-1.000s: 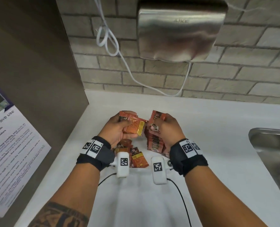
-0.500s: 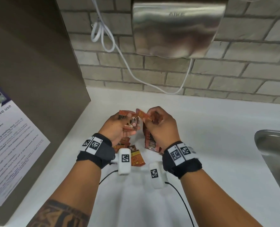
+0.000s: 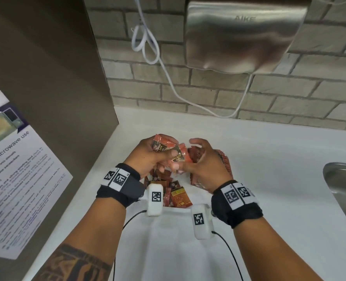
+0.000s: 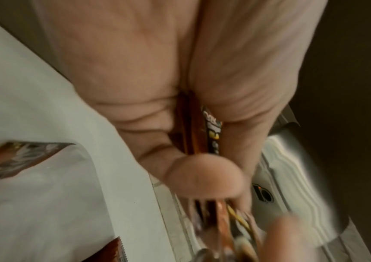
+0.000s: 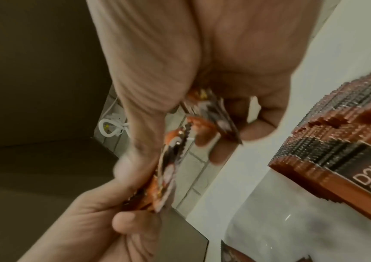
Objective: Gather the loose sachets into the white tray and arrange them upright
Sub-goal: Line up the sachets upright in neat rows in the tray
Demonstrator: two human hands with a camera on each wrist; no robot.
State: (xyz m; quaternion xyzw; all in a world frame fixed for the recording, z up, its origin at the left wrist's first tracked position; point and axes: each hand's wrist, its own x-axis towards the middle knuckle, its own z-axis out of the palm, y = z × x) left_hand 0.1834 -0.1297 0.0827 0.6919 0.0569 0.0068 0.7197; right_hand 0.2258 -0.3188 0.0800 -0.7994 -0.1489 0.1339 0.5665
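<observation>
Overhead, steel hand dryer (image 3: 245,35) on brick wall; white counter (image 3: 269,163) below, sink (image 3: 344,191) rightward. Beneath the dryer, left hand (image 3: 147,159) clutching a sachet bundle (image 3: 164,145), right hand (image 3: 206,165) pinching sachets (image 5: 211,113) between thumb and curled fingers. Upright sachet row (image 5: 341,147) in white tray (image 5: 281,212), edges up; loose sachets (image 3: 178,196) flat nearby.

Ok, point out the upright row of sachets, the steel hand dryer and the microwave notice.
Upright row of red-brown sachets (image 5: 346,147), right wrist view, serrated top edges.
Brushed steel hand dryer (image 3: 243,37), head view, front cover.
White microwave notice (image 3: 16,179), head view, printed text.
</observation>
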